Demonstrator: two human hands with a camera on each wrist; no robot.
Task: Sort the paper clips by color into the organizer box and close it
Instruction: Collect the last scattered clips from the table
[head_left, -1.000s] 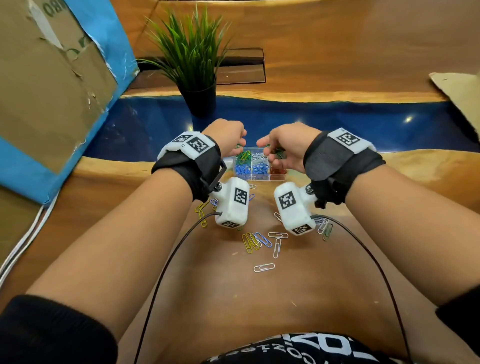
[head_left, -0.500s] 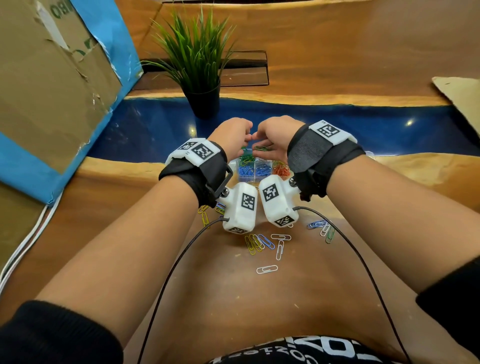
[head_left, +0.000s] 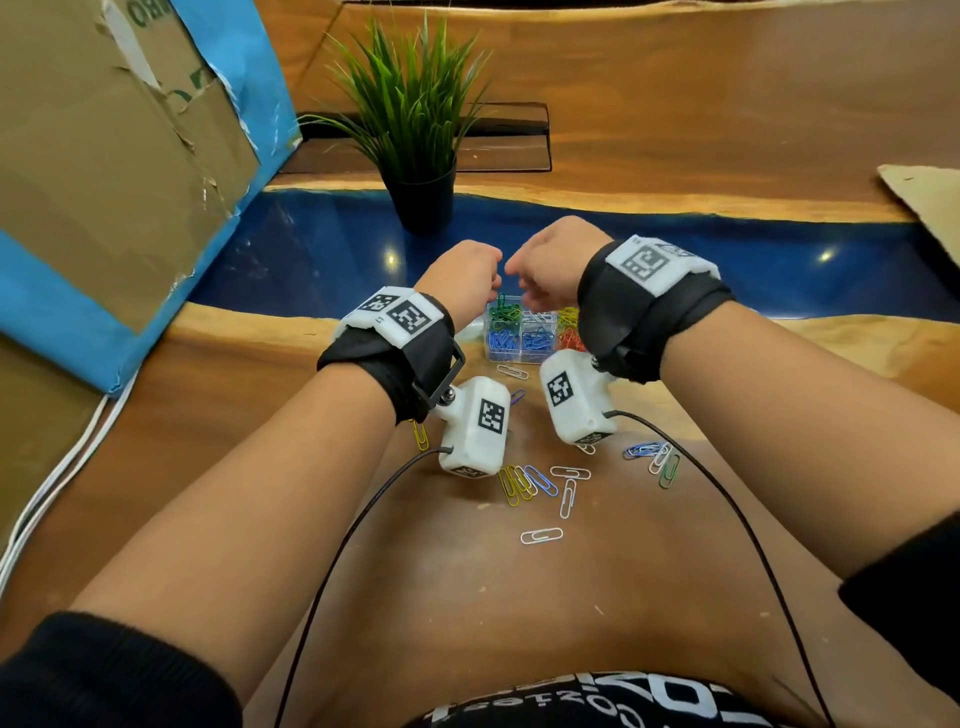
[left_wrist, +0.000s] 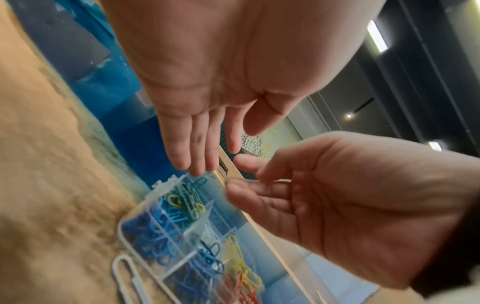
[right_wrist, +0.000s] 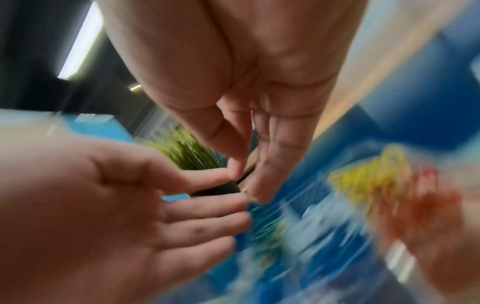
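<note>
Overhead, both hands hover above the clear box (head_left: 524, 332) on the wooden table (head_left: 467, 597) with its blue strip; left hand (head_left: 462, 278) fingers straight, right hand (head_left: 550, 265) fingers loosely spread, neither holding anything. Loose clips (head_left: 540, 486) lie nearer.

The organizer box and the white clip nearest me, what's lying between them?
In the head view, loose clips on bare wood lie between the organizer box and the white clip; both wrist cameras hang above.

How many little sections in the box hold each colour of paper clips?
Blue sections: 2
Green section: 1
White section: 1
Yellow section: 1
Red section: 1
Total: 6
</note>
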